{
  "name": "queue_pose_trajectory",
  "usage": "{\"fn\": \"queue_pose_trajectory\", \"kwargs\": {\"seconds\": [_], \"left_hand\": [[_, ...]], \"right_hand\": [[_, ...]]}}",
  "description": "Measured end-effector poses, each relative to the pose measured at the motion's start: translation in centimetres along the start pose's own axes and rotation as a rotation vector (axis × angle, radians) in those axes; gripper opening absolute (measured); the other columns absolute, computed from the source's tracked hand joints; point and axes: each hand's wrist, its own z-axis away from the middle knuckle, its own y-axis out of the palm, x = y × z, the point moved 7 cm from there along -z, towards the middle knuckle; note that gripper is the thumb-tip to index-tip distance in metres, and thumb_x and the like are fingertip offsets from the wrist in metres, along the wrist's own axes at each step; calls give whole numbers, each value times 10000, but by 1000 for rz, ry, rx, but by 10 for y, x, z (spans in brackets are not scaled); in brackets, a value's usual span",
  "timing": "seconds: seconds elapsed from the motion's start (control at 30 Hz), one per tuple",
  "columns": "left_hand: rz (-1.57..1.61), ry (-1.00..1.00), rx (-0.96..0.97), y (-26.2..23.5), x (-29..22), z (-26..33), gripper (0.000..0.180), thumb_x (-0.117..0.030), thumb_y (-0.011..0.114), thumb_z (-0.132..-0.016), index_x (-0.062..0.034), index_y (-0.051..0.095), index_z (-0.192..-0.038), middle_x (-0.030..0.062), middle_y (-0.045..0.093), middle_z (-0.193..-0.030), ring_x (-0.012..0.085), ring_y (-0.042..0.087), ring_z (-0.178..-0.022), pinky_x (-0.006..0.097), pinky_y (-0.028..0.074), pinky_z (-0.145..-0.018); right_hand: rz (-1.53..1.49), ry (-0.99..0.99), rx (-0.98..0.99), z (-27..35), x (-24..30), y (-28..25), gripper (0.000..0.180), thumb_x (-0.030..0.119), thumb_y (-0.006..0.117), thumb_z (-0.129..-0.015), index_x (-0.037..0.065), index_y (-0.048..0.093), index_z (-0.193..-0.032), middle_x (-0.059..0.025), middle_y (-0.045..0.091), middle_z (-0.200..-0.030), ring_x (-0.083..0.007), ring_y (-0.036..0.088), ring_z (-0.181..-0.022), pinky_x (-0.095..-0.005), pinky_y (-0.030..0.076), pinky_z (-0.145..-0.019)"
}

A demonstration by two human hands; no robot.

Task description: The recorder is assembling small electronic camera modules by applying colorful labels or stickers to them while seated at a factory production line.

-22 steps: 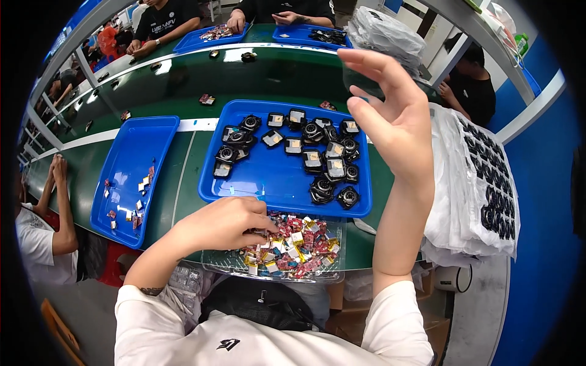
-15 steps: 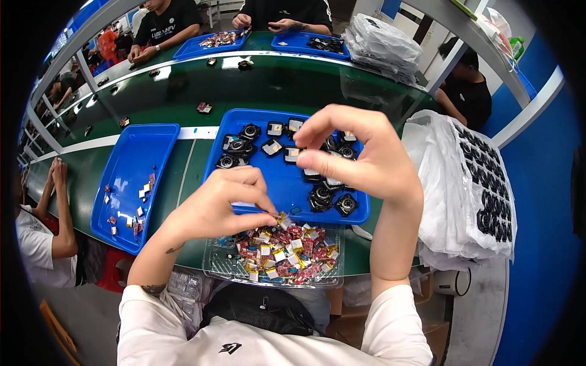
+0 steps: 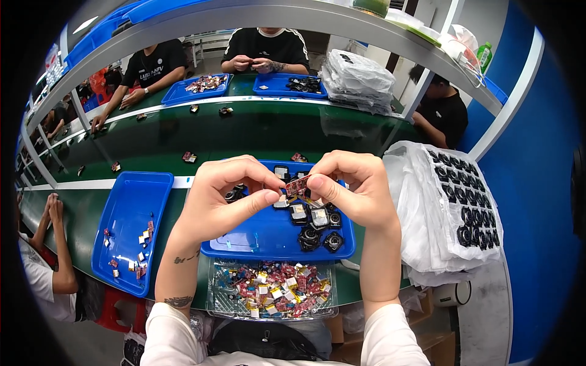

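Observation:
A small red circuit board (image 3: 298,185) is held up over the blue tray (image 3: 241,244) in front of me, pinched between the fingertips of both hands. My left hand (image 3: 231,194) grips its left end with thumb and forefinger. On its right end, my right hand (image 3: 354,189) does the same, with the thumb on the near side. Beneath them the tray carries several black watch cases (image 3: 332,241), some with silvery squares inside; my hands hide part of these. Nearer to me, a clear plastic tray (image 3: 213,291) is heaped with red circuit boards and white-and-yellow battery cells (image 3: 278,293).
At left stands another blue tray (image 3: 131,195) with a few parts. White sheets with rows of black cases (image 3: 473,195) are stacked at right. Small parts sit on the green conveyor belt (image 3: 256,131). A metal frame (image 3: 293,18) crosses above; co-workers sit across and at left.
My left hand has risen from the clear tray with a part. My right hand, earlier open above the blue tray, has closed on the circuit board beside it. The view has tilted up.

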Motion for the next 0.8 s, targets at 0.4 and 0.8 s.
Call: {"fn": "queue_pose_trajectory", "kwargs": {"seconds": [0.4,0.8], "left_hand": [[-166,-35,-131,-7,3,-14,218,-138,806,-729,-28,678,-866,35,650,-884,92,549,-774,234,440,-684],[64,-285,-64,-5,22,-9,128,-53,733,-810,13,672,-900,48,655,-823,91,596,-787,234,475,-717]], "right_hand": [[211,-71,-63,-9,-4,11,70,38,712,-830,-17,690,-869,-33,630,-754,-36,545,-606,-183,386,-505],[288,-197,-183,-10,-2,13,116,-4,707,-806,7,711,-921,-29,646,-822,-43,563,-650,-171,402,-519]]}}
